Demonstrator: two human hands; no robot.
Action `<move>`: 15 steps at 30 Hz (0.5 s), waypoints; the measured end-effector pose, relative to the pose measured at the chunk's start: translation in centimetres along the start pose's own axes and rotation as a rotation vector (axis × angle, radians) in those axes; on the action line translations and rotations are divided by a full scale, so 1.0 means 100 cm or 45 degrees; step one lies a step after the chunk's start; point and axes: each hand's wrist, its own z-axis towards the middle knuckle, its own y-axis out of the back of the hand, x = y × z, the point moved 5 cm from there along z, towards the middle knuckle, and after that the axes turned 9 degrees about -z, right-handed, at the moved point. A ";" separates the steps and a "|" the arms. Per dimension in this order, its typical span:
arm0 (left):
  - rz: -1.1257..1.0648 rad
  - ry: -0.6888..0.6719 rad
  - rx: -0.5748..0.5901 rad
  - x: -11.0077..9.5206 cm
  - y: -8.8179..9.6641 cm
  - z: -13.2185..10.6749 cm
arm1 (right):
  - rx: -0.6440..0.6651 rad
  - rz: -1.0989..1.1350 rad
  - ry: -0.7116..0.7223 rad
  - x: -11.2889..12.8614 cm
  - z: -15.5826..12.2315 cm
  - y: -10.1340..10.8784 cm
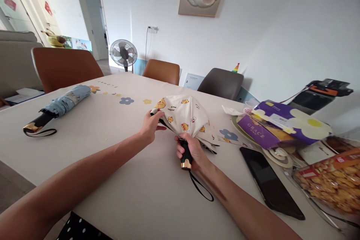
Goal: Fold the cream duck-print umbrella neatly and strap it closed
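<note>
A cream folding umbrella (187, 114) printed with yellow ducks lies loosely gathered on the table (118, 150). My right hand (192, 152) is wrapped round its black, gold-tipped handle, the wrist strap trailing toward me. My left hand (150, 123) pinches the canopy's edge at the left side, near a small dark tip. A second umbrella (60, 107), light blue and rolled tight with a black handle and strap, rests far left on the table, away from both hands.
A black phone (270, 185) lies right of my right arm. Beyond it sit a purple box (281, 123) on a plate and a clear bag of snacks (332, 180). Brown chairs (66, 67) and a fan (123, 53) stand behind the table.
</note>
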 end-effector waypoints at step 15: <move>-0.183 0.421 0.105 0.016 0.010 0.024 | 0.038 0.188 0.040 0.006 0.011 0.010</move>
